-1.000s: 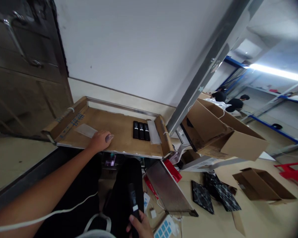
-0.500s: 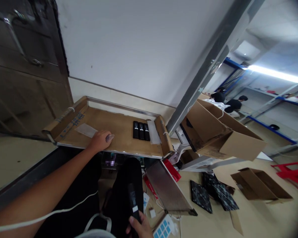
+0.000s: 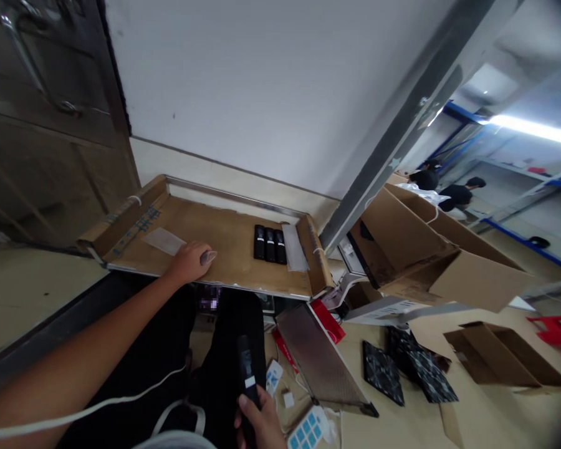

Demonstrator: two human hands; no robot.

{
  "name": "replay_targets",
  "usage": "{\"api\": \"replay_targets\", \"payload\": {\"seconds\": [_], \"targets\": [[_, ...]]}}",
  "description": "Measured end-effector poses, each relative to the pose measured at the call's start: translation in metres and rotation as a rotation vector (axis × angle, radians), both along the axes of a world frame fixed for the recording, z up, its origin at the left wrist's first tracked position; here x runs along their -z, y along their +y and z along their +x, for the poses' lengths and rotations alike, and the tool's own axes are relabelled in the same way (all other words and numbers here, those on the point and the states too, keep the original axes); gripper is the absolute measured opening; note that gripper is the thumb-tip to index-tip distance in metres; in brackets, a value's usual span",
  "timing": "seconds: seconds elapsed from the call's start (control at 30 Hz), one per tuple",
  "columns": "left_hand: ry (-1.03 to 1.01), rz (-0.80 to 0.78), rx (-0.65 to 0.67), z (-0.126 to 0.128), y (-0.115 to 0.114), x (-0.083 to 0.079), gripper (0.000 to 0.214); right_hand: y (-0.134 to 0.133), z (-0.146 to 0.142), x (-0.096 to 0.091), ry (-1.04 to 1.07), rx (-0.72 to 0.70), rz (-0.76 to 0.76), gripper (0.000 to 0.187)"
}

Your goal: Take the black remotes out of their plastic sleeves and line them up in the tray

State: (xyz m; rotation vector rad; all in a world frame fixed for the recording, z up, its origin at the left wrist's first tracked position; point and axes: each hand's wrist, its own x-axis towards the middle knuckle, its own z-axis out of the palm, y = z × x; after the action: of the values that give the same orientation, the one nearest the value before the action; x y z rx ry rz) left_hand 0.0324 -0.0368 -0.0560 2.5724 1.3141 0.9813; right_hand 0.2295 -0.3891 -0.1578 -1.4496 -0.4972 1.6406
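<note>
My left hand (image 3: 191, 262) is closed over the near side of a cardboard-lined tray (image 3: 219, 234). From its fingers pokes a small translucent piece (image 3: 208, 257), its kind unclear. A flat translucent sleeve (image 3: 163, 241) lies on the cardboard just beyond that wrist. Low in the view, my right hand (image 3: 260, 416) grips a slim black handheld device (image 3: 245, 365) with a white label, held upright over my leg. Three similar black devices (image 3: 270, 244) lie side by side on the tray's right part. Next to them is a stack of whitish sleeves (image 3: 295, 248).
A large open carton (image 3: 416, 243) stands right of the metal post (image 3: 402, 125). On the floor are black patterned bags (image 3: 383, 372), another open box (image 3: 502, 358), a power strip (image 3: 307, 430) and a leaning panel (image 3: 320, 355). A white cable (image 3: 88, 408) crosses my left arm. Two people (image 3: 455, 193) are far back.
My view has shifted slightly, so the surroundings at right appear further right. My right hand and its black device sit slightly further left. The left hand stays over the tray, still closed.
</note>
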Motion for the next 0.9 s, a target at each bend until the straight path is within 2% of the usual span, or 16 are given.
{"api": "replay_targets", "payload": {"seconds": [0.23, 0.37, 0.47, 0.57, 0.67, 0.77, 0.83, 0.9], "targets": [[0.017, -0.035, -0.021, 0.0, 0.0, 0.002, 0.017, 0.004, 0.005, -0.015, -0.014, -0.036, -0.009, 0.074], [0.035, -0.049, 0.0, 0.002, 0.002, 0.0, 0.017, 0.022, 0.015, -0.038, -0.072, -0.032, 0.038, 0.076], [0.06, -0.059, 0.07, 0.01, 0.008, -0.003, 0.017, 0.066, 0.025, -0.071, -0.087, -0.049, 0.109, 0.069], [0.078, -0.06, 0.149, 0.021, 0.018, -0.004, 0.015, 0.132, 0.039, -0.107, -0.149, -0.151, 0.24, 0.053], [0.068, -0.058, 0.176, 0.032, 0.03, -0.003, 0.013, 0.203, 0.056, -0.134, -0.221, -0.267, 0.318, 0.045], [0.037, -0.07, 0.161, 0.038, 0.041, 0.0, 0.012, 0.256, 0.069, -0.145, -0.282, -0.364, 0.323, 0.042], [0.031, -0.084, 0.15, 0.04, 0.046, 0.001, 0.019, 0.276, 0.074, -0.145, -0.275, -0.402, 0.3, 0.042], [0.037, -0.097, 0.143, 0.04, 0.048, 0.001, 0.024, 0.285, 0.076, -0.141, -0.257, -0.412, 0.302, 0.042]]}}
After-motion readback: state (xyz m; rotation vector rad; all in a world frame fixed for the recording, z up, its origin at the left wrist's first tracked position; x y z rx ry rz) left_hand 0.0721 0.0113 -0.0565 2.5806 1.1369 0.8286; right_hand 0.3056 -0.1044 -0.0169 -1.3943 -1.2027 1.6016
